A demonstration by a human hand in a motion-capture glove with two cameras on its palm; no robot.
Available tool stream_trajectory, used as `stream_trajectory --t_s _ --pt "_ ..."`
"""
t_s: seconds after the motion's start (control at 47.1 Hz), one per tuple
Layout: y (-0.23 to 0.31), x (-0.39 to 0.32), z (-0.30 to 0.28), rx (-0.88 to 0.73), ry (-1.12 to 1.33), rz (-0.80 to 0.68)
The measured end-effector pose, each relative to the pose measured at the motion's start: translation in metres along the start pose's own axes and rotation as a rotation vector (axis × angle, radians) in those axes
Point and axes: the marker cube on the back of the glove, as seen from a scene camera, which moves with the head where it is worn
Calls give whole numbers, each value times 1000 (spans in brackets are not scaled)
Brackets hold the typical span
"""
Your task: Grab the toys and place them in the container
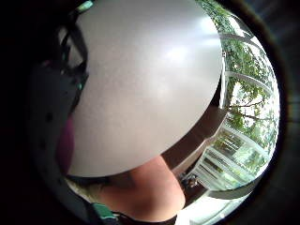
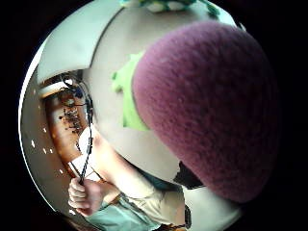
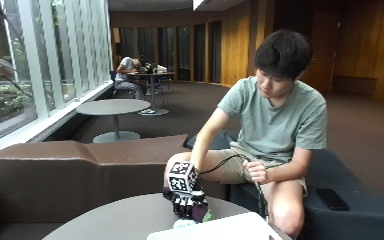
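Fingers (image 3: 191, 204) curled round purple toy (image 2: 207, 106) on table (image 3: 119, 220) — green toy (image 2: 129, 103) half hidden, container (image 3: 212, 231) cut off

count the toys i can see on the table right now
3, as far as shows: a purple plush toy close against the gloved right hand, a green toy on the table beside it, and a green-and-white one further off. Others may be hidden.

Round grey table (image 3: 119, 220), white container (image 3: 212, 230) at its edge, green toy (image 2: 127, 101) lying on it
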Motion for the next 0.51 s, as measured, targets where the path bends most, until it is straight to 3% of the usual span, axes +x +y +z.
stream_trajectory --t_s 0.106,0.255,0.51 --pt "-15 -7 -11 29 -86 -3" --pt "-7 -7 -18 -66 -175 -13" --pt "-6 -18 -153 -27 -141 -42"
